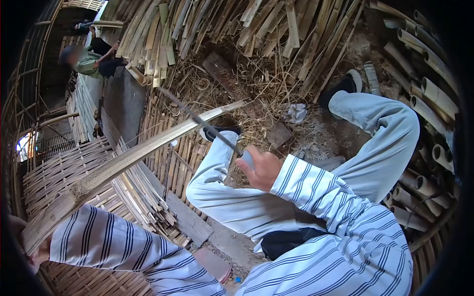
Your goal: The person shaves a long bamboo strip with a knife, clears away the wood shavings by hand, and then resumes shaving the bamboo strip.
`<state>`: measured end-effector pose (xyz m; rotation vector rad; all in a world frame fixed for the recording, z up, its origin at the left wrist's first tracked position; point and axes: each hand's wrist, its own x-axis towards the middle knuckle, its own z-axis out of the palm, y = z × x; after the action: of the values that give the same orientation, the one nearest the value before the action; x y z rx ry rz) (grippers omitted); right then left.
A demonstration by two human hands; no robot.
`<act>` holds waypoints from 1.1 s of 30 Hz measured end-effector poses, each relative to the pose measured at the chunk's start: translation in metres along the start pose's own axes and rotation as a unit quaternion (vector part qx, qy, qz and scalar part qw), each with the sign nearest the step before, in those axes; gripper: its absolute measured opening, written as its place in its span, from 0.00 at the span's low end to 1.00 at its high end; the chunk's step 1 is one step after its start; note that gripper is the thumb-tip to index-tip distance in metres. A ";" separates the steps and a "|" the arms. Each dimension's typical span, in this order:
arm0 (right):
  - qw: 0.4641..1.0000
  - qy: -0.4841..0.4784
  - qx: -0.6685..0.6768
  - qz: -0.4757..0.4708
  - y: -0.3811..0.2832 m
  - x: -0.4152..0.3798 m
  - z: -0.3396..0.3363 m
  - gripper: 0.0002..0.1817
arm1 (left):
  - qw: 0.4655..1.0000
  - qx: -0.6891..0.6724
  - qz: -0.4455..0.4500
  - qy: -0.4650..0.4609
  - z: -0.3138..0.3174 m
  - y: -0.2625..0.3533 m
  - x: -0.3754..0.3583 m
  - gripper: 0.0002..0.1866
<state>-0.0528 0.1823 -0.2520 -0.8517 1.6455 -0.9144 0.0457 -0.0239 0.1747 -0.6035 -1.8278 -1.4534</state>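
A long split bamboo strip (pixel 143 148) runs from the lower left corner up to the middle of the view, its far end tapering to a point. My left hand (pixel 39 254) is closed around its near end, partly lost in the dark rim of the picture. In my right hand (pixel 261 170) is the grey handle of a long, thin-bladed knife (pixel 180 104). The blade points up and left, and crosses over the strip in this view. My fingers are wrapped round the handle, with the thumb along it.
Bundled bamboo slats (pixel 197 24) lie at the top, with fibrous shavings (pixel 266 93) over the ground. Round bamboo poles (pixel 437 101) are stacked on the right. Woven bamboo panels (pixel 64 167) and a strip bundle (pixel 143 197) are at left. Another person (pixel 91 61) sits at upper left.
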 end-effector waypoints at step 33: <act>0.992 0.066 0.001 0.109 0.078 0.050 0.016 0.30 | 0.618 -0.286 0.730 0.048 -0.223 0.154 0.122 0.07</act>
<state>-0.0558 0.1717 -0.3457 -0.6063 1.8102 -0.8336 0.1348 -0.2083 0.3900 -1.7085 -0.2061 -0.6989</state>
